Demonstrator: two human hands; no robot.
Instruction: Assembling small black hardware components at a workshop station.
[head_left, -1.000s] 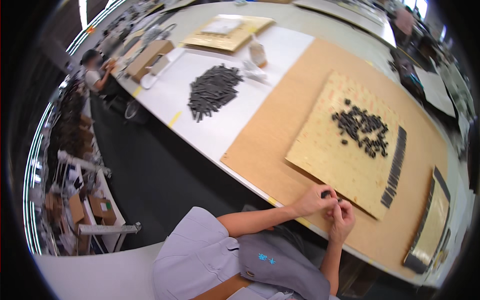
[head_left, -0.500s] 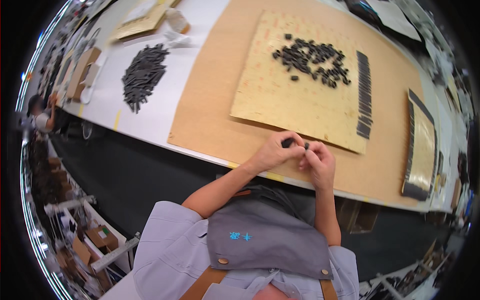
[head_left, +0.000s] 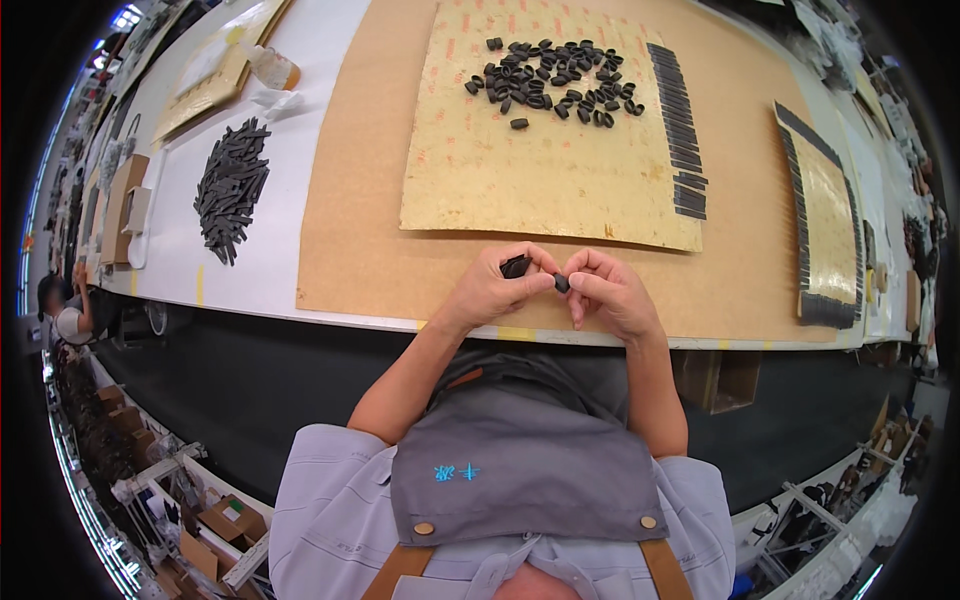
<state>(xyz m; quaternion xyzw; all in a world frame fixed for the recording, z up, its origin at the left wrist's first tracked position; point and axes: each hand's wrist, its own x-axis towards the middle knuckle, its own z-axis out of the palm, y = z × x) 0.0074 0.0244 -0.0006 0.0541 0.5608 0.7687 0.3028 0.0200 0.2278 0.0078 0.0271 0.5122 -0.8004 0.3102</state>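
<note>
Near the table's front edge my two hands meet, and a small black loop [head_left: 562,284] is pinched between their fingertips. My left hand [head_left: 488,288] is closed and also keeps a few black strips [head_left: 515,266] tucked in its curled fingers. Thumb and forefinger of my right hand [head_left: 612,296] close on the loop, while its other fingers curl below. Just beyond them lies a yellowish board [head_left: 480,190] bearing a scattered heap of small black loops [head_left: 530,93]. Along the board's right edge runs a column of flat black strips [head_left: 684,150].
To the left, a pile of loose black strips [head_left: 232,190] lies on the white tabletop [head_left: 270,260]. Brown sheeting [head_left: 350,200] lies under the board. A smaller board edged with black strips [head_left: 825,210] lies at right. Another person [head_left: 70,310] is far left.
The view has turned and shifted, so the table things sit differently in the picture. My hands remain together at the table's front edge, still pinching the small black piece.
</note>
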